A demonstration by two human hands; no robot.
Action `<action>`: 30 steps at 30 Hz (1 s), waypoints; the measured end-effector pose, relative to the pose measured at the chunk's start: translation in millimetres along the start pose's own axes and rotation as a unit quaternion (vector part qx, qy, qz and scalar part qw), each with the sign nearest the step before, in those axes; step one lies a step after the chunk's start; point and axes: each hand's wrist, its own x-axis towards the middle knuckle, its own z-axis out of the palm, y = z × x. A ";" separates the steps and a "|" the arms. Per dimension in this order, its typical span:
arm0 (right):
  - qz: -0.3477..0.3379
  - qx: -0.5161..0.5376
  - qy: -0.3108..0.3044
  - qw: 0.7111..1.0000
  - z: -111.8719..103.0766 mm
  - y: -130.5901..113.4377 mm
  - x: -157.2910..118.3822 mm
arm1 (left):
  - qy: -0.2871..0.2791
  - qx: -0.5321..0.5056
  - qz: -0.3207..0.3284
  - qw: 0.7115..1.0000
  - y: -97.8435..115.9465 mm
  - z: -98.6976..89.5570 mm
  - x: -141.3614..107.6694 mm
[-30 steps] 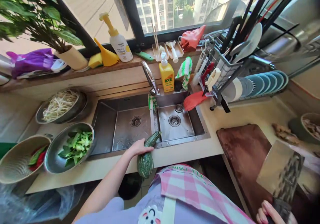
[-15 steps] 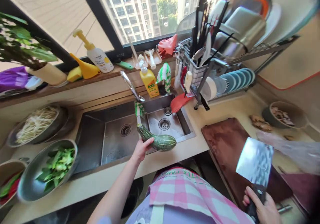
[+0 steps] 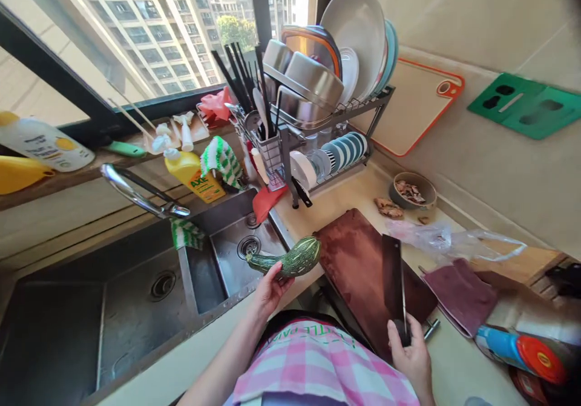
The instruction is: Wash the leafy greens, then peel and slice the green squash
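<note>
A curved green striped squash is held in my left hand, over the front edge of the sink's right basin, its thick end beside the brown cutting board. My right hand grips the black handle of a cleaver. The cleaver's blade points away from me over the right part of the board and is seen nearly edge-on. Whether the blade touches the board I cannot tell.
Left lies the steel sink with its faucet. Behind the board stands a dish rack. At right are a bowl of chopped pieces, a plastic bag, a maroon cloth and a blue-and-red container.
The view has swung to the right, and the bowls of vegetables at left have left it. The cleaver has turned from showing its broad face to nearly edge-on. The squash is closer to the board.
</note>
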 end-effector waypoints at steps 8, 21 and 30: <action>-0.102 -0.147 -0.006 0.984 0.8 10.9 26.2 | -0.034 0.020 0.159 0.986 -5.4 -10.5 -7.5; -0.156 -0.195 -0.054 0.967 16.3 12.2 44.5 | 0.020 0.100 0.286 0.953 9.2 -23.6 -34.4; -0.171 -0.233 -0.057 0.956 21.9 26.8 46.4 | 0.077 0.040 0.198 0.976 2.6 -31.0 -15.3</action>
